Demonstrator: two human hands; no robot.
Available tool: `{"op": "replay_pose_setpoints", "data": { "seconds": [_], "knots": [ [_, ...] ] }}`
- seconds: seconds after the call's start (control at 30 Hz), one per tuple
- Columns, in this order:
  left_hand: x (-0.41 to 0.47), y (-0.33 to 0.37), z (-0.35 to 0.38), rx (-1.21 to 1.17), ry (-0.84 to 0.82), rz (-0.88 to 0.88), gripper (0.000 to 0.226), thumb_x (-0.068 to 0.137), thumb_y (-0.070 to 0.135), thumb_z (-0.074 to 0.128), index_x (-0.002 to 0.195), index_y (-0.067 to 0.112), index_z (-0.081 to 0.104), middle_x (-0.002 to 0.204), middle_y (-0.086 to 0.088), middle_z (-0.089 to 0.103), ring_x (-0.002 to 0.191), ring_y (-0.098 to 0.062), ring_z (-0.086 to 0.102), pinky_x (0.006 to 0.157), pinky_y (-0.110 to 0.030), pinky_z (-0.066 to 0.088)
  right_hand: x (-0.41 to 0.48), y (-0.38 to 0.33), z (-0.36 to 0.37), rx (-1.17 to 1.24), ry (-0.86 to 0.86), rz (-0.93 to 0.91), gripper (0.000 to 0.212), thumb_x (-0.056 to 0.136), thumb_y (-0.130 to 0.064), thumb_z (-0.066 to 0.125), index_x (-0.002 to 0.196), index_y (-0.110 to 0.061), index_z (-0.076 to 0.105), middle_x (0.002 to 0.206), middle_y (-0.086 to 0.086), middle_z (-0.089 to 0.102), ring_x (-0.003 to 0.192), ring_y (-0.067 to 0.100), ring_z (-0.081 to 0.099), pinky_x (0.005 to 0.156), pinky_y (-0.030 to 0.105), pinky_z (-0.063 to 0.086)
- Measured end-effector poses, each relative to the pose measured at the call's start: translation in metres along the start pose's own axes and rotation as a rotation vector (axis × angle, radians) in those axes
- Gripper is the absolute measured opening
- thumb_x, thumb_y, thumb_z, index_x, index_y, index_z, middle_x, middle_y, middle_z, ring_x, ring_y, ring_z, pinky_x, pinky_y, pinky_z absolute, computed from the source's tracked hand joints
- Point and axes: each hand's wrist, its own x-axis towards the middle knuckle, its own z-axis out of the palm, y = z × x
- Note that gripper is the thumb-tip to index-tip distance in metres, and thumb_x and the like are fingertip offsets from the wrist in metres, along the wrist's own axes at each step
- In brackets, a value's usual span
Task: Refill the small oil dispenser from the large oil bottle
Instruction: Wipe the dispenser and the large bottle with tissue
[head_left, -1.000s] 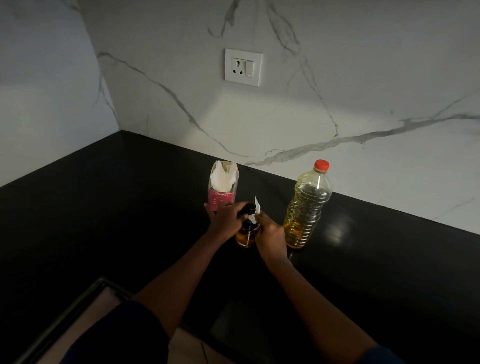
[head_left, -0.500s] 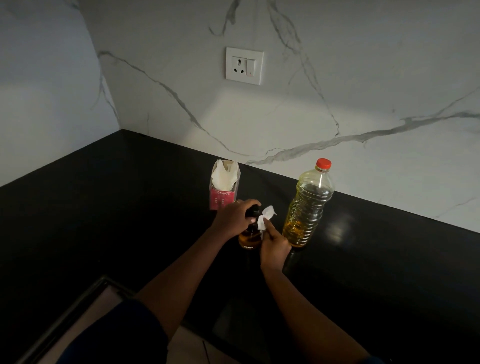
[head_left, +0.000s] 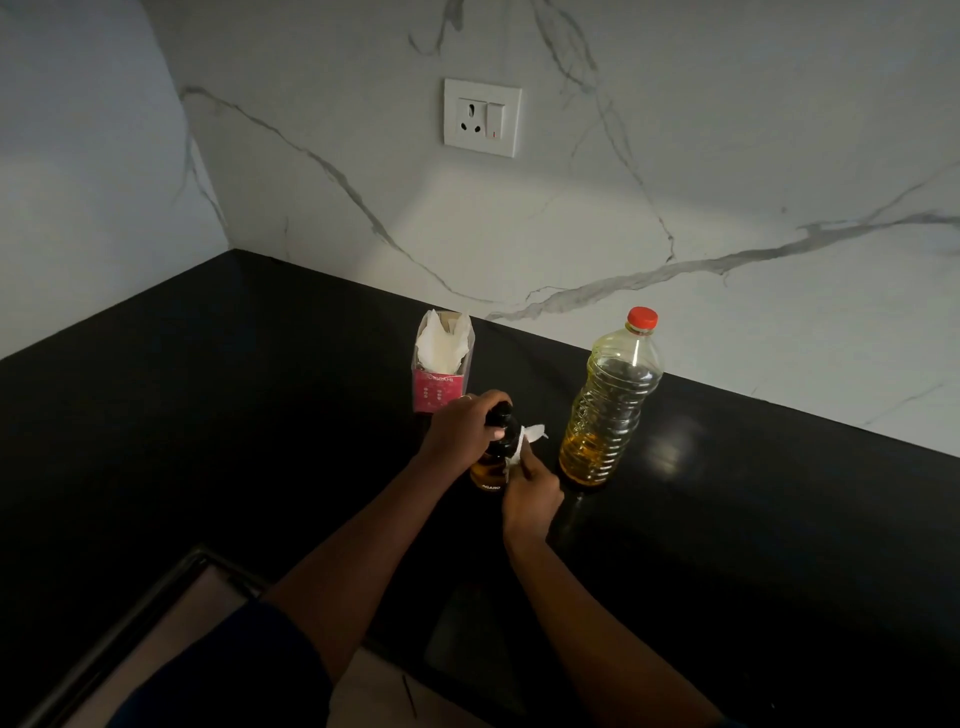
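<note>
The small oil dispenser (head_left: 493, 457) stands upright on the black tabletop (head_left: 779, 519), just left of the large oil bottle (head_left: 608, 410) and in front of a pink tissue box (head_left: 441, 364). It looks like glass with a dark top, a band of amber oil low in its body; it is probably stiff, breakable and slick wherever oil has run. The left hand (head_left: 460, 428) is closed around its upper part, fingers curled at the dark cap. The right hand (head_left: 532, 496) pinches a scrap of white tissue (head_left: 527, 436) against the dispenser's side, apparently wiping it. The large bottle, ribbed clear plastic with its red cap on, is well under half full, so it should be fairly light and slightly squashy; the ribbed middle seems the safest place to take hold. A white wall socket (head_left: 482, 117) sits above.
</note>
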Motion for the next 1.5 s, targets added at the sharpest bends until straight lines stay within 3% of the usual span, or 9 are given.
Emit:
{"op": "replay_pose_setpoints", "data": {
  "seconds": [0.13, 0.3, 0.37, 0.47, 0.73, 0.9, 1.13, 1.3, 1.5],
  "knots": [
    [-0.001, -0.002, 0.0, -0.021, 0.017, 0.007, 0.042, 0.088, 0.015, 0.06, 0.128, 0.02, 0.049, 0.123, -0.005, 0.06, 0.118, -0.019, 0.054, 0.096, -0.03, 0.046, -0.021, -0.001, 0.007, -0.208, 0.024, -0.242, 0.049, 0.095, -0.001, 0.043, 0.141, -0.015, 0.038, 0.08, 0.006, 0.063, 0.06, 0.006, 0.055, 0.065, 0.011, 0.048],
    [-0.005, -0.005, 0.004, -0.016, 0.036, 0.008, 0.04, 0.089, 0.019, 0.059, 0.128, 0.02, 0.049, 0.12, -0.004, 0.062, 0.115, -0.018, 0.056, 0.093, -0.026, 0.044, -0.025, -0.001, 0.013, -0.275, -0.046, -0.358, 0.06, 0.091, 0.005, 0.049, 0.145, -0.01, 0.028, 0.149, 0.014, 0.034, 0.124, 0.024, 0.051, 0.102, 0.018, 0.037],
    [-0.003, -0.004, 0.003, -0.026, 0.026, 0.001, 0.041, 0.088, 0.02, 0.06, 0.128, 0.02, 0.049, 0.12, -0.004, 0.062, 0.115, -0.018, 0.056, 0.094, -0.028, 0.045, -0.015, -0.013, 0.012, -0.276, -0.05, -0.407, 0.059, 0.088, 0.004, 0.054, 0.142, -0.009, 0.035, 0.144, 0.013, 0.041, 0.116, 0.024, 0.058, 0.096, 0.028, 0.05],
    [-0.001, -0.003, 0.002, -0.024, 0.017, -0.013, 0.044, 0.089, 0.018, 0.059, 0.131, 0.019, 0.047, 0.124, -0.005, 0.06, 0.118, -0.019, 0.054, 0.097, -0.028, 0.042, 0.004, -0.032, 0.003, -0.182, -0.106, -0.287, 0.041, 0.089, 0.008, 0.042, 0.125, -0.009, 0.052, 0.111, 0.007, 0.062, 0.093, 0.017, 0.066, 0.073, 0.017, 0.054],
    [0.0, 0.001, 0.003, -0.042, 0.012, -0.095, 0.045, 0.088, 0.016, 0.06, 0.131, 0.015, 0.046, 0.127, -0.006, 0.058, 0.121, -0.02, 0.052, 0.099, -0.03, 0.042, 0.024, -0.025, -0.004, -0.031, -0.229, 0.004, 0.048, 0.092, -0.002, 0.04, 0.137, -0.017, 0.046, 0.128, 0.006, 0.06, 0.113, 0.019, 0.059, 0.099, 0.04, 0.048],
    [0.001, -0.004, -0.005, -0.074, -0.08, -0.088, 0.04, 0.089, 0.01, 0.057, 0.127, 0.012, 0.049, 0.127, -0.008, 0.057, 0.122, -0.022, 0.051, 0.099, -0.032, 0.043, 0.008, -0.024, -0.002, 0.083, -0.175, 0.136, 0.03, 0.091, -0.007, 0.045, 0.107, -0.02, 0.067, 0.092, -0.004, 0.068, 0.093, 0.013, 0.063, 0.091, 0.033, 0.051],
    [0.004, -0.013, -0.023, -0.095, -0.187, -0.067, 0.045, 0.088, -0.002, 0.052, 0.13, 0.012, 0.043, 0.135, -0.009, 0.049, 0.128, -0.022, 0.045, 0.1, -0.03, 0.039, -0.012, -0.037, 0.01, 0.031, -0.012, 0.179, 0.036, 0.091, 0.001, 0.037, 0.115, -0.004, 0.064, 0.111, 0.01, 0.065, 0.079, 0.011, 0.056, 0.052, 0.015, 0.038],
    [0.012, -0.01, -0.018, -0.017, -0.153, -0.145, 0.027, 0.091, 0.01, 0.053, 0.117, 0.013, 0.052, 0.114, -0.004, 0.06, 0.111, -0.018, 0.056, 0.096, -0.031, 0.046, -0.022, -0.046, 0.006, -0.162, -0.074, -0.13, 0.044, 0.094, 0.006, 0.038, 0.133, -0.011, 0.05, 0.122, 0.013, 0.062, 0.106, 0.022, 0.062, 0.093, 0.027, 0.049],
    [0.013, -0.008, -0.018, -0.045, -0.112, -0.217, 0.017, 0.093, 0.015, 0.05, 0.106, 0.006, 0.057, 0.103, -0.011, 0.062, 0.099, -0.023, 0.06, 0.094, -0.037, 0.048, 0.006, -0.069, -0.005, -0.235, -0.292, -0.104, 0.039, 0.095, 0.001, 0.04, 0.129, -0.01, 0.054, 0.12, 0.009, 0.064, 0.104, 0.019, 0.062, 0.092, 0.028, 0.049]
  ]
}}
